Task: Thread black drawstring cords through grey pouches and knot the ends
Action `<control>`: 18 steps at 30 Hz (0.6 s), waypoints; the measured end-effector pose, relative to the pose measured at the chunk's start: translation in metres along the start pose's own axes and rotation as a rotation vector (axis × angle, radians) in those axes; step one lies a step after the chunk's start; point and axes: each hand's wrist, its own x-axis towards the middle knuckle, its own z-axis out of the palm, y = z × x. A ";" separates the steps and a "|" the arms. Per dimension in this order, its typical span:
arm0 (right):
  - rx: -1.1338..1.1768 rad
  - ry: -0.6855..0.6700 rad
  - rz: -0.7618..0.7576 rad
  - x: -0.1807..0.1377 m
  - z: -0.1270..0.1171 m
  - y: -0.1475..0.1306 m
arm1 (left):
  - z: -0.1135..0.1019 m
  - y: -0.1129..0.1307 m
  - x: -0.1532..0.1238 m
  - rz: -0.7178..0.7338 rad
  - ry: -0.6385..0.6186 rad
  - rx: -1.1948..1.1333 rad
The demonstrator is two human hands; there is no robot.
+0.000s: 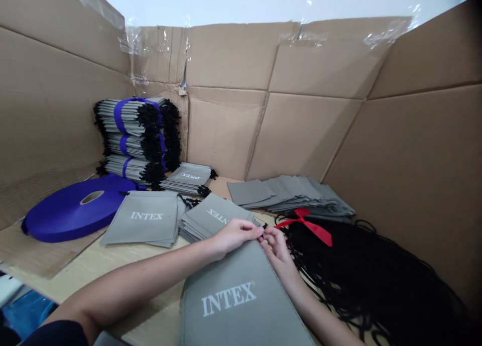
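Head view: gray INTEX bag (235, 298) lies at 6 o'clock on the bench (81, 265), upper corner at the hands. Left hand (238, 233) and right hand (274, 243) meet there; each grip is pinched together on the short black cord end (265, 226). Can't tell if fabric is caught too. Black cord pile (365, 270) with red ribbon (316, 230) at 4 o'clock, plain gray pieces (286, 193) at 1, purple roll (68, 213) at 9, strapped bundles (130, 142) at 10.
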 end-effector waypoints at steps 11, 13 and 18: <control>-0.328 -0.003 -0.133 -0.003 -0.008 -0.005 | 0.003 -0.001 -0.002 -0.118 0.063 -0.096; -0.513 0.025 -0.292 -0.003 -0.012 -0.010 | 0.004 0.001 -0.004 -0.196 0.063 -0.164; -0.861 0.018 -0.737 -0.003 -0.022 -0.024 | -0.001 0.005 -0.003 -0.405 -0.051 -0.349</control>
